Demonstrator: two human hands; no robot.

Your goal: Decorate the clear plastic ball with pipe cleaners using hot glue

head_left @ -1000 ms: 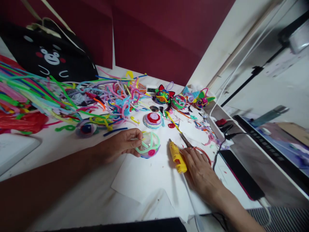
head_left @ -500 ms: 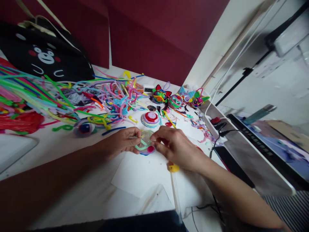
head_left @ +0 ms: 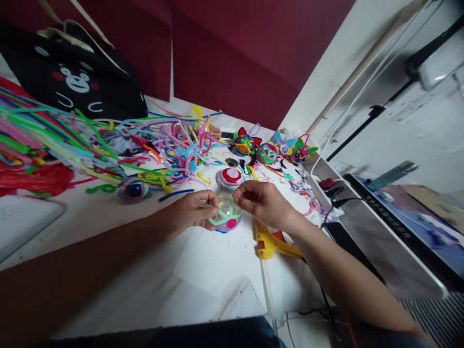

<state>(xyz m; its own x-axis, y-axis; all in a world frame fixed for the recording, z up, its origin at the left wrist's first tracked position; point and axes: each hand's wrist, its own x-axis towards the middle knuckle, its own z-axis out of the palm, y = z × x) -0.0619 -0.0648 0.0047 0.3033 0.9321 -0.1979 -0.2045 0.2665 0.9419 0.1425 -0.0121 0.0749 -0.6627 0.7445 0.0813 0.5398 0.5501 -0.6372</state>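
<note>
My left hand [head_left: 197, 211] grips the left side of a clear plastic ball [head_left: 236, 216], fingers in front of and behind its rim. Pale green pipe cleaner [head_left: 221, 218] runs across the ball in branching strips, and a pinkish-red coil [head_left: 231, 224] sits low on it. At the ball's upper right, my right hand [head_left: 266, 203] pinches the upper end of a pale green strip, its fingertips against the ball. Just beyond lies another decorated round piece [head_left: 231, 178] with a red and lilac coil. A yellow glue gun [head_left: 270, 243] rests below my right hand, a clear glue stick [head_left: 267, 290] pointing toward me.
Pipe cleaners [head_left: 174, 140] of many colours heap across the back left. Several finished ornaments [head_left: 244, 141] stand at the back right. A clear ball with a dark blue centre [head_left: 134, 191] lies left. White paper [head_left: 203, 261] covers the near table; a black phone [head_left: 353, 251] lies right.
The view has shifted slightly, so everything sits a little further right. My right hand has lifted up and away from the glue gun, which now shows more. The green strips on the ball appear more plainly.
</note>
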